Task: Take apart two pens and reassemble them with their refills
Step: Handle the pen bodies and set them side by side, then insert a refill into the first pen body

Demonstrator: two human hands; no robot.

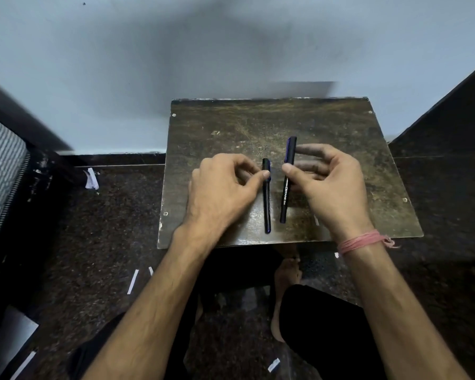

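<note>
Two black pens with blue trim lie almost parallel on a small worn brown board (pixel 340 127). The left pen (pixel 266 204) points away from me; my left hand (pixel 225 187) pinches its upper part between thumb and fingers. The right pen (pixel 285 198) is longer, capped, with white lettering on the barrel. My right hand (pixel 332 187) grips it near the middle, thumb on its left side and fingers behind it. Both pens are whole; no refill shows.
The board rests on a dark speckled floor against a pale blue wall. A striped mattress (pixel 0 171) lies at the far left. Several white paper scraps (pixel 132 281) dot the floor. My bare foot (pixel 285 275) and dark-clothed knees sit under the board's near edge.
</note>
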